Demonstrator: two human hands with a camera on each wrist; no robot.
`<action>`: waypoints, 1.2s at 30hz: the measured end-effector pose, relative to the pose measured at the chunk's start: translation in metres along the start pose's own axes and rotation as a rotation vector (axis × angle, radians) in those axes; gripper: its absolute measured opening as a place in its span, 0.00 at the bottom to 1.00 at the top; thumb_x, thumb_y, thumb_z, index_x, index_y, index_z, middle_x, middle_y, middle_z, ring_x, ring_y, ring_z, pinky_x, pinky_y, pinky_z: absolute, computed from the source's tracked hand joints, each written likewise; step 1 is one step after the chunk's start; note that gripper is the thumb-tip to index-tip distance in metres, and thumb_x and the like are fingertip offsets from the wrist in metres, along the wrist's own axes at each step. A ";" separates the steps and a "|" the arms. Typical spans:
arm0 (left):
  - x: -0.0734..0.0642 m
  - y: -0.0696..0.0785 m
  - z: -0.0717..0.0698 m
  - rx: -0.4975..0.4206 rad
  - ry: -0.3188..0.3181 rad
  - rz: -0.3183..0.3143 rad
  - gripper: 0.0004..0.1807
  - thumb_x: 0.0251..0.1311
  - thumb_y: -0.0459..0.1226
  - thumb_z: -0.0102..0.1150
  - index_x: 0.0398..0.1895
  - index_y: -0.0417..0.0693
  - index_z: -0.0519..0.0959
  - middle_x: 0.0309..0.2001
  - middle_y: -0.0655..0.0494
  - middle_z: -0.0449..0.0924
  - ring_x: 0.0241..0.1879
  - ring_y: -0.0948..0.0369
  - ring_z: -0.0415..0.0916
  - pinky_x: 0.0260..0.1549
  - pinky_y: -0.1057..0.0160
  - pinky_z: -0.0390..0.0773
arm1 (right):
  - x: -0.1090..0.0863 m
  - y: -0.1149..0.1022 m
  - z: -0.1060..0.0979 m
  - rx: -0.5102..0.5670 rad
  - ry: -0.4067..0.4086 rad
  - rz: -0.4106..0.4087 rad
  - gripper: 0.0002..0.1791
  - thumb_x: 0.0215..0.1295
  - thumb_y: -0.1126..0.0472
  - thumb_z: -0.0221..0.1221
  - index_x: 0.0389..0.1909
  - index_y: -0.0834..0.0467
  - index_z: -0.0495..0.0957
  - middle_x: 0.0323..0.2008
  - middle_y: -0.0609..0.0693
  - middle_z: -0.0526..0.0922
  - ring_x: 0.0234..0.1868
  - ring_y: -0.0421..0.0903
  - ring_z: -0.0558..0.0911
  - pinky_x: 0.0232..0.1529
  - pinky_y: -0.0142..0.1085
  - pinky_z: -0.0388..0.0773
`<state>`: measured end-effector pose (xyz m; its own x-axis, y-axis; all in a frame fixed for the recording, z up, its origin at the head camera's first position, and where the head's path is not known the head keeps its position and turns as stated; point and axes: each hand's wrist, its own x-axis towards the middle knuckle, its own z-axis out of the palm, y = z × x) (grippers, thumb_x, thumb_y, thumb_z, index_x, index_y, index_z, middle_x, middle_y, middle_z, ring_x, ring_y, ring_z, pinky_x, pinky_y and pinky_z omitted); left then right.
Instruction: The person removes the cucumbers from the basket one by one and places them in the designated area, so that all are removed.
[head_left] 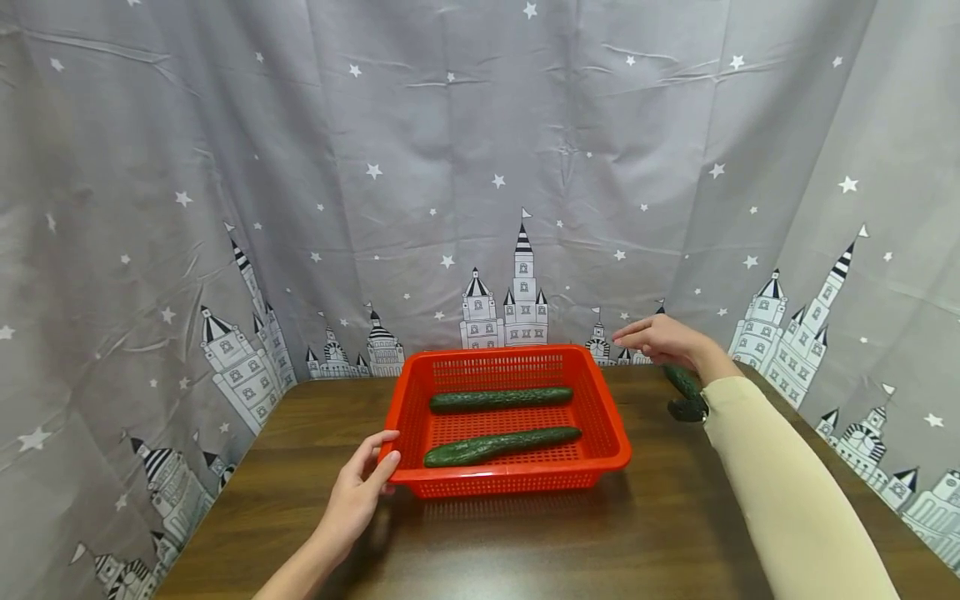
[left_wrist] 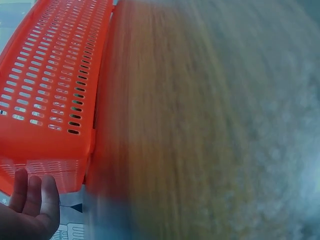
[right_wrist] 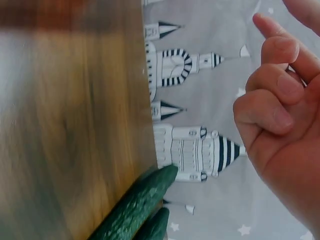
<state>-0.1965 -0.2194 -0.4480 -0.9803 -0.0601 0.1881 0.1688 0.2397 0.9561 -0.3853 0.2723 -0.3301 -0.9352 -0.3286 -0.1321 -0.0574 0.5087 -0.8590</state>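
A: Where does the basket stand?

B: The red, rectangular, perforated plastic basket (head_left: 510,472) sits upright on the brown wood-grain bench (head_left: 300,467), toward its back edge.

A: And inside it?

B: Two long, dark green, bumpy cucumbers, lying apart and side to side across the floor of it. The rear cucumber (head_left: 501,400) lies nearly straight; the front cucumber (head_left: 498,445) slants a little, its right end farther back.

A: What about the left hand (head_left: 360,483)?

B: It's clamped on the basket's front left corner. The thumb lies over the rim, and the left wrist view shows fingers against the outside of the end wall.

A: The right hand (head_left: 667,337)?

B: Raised to the right of the basket, above the back of the bench. Its index finger reaches out, the others bend loosely toward the palm, and it holds nothing.

A: Anything beneath it?

B: Two more dark green, bumpy cucumbers (right_wrist: 135,205), close together near the bench edge, partly hidden in the head view by the pale cream sleeve (head_left: 795,492).

A: And behind everything?

B: A grey fabric curtain (head_left: 450,125), printed with white stars (head_left: 373,171) and black-and-white castles (head_left: 525,287).
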 end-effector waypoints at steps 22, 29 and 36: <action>0.000 -0.001 0.001 -0.026 -0.008 -0.032 0.20 0.71 0.41 0.59 0.64 0.54 0.73 0.48 0.42 0.76 0.38 0.62 0.77 0.36 0.60 0.82 | 0.041 -0.032 0.060 0.105 -0.181 -0.041 0.25 0.68 0.59 0.64 0.63 0.65 0.76 0.11 0.43 0.59 0.15 0.40 0.56 0.21 0.33 0.58; 0.000 0.001 0.002 -0.017 0.009 -0.027 0.19 0.71 0.40 0.59 0.63 0.53 0.73 0.47 0.42 0.77 0.37 0.62 0.76 0.35 0.60 0.81 | 0.049 -0.043 0.079 0.091 -0.224 -0.065 0.22 0.67 0.60 0.64 0.59 0.64 0.80 0.11 0.44 0.59 0.14 0.40 0.55 0.19 0.32 0.56; -0.001 0.000 0.002 -0.011 0.013 -0.026 0.19 0.71 0.40 0.59 0.63 0.53 0.74 0.45 0.43 0.76 0.36 0.62 0.75 0.35 0.60 0.82 | 0.057 -0.049 0.101 0.065 -0.273 -0.081 0.20 0.66 0.59 0.66 0.56 0.64 0.82 0.13 0.43 0.60 0.15 0.39 0.57 0.20 0.31 0.57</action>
<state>-0.1961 -0.2173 -0.4489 -0.9829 -0.0791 0.1660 0.1444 0.2276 0.9630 -0.4004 0.1480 -0.3457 -0.7993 -0.5725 -0.1828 -0.0970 0.4231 -0.9009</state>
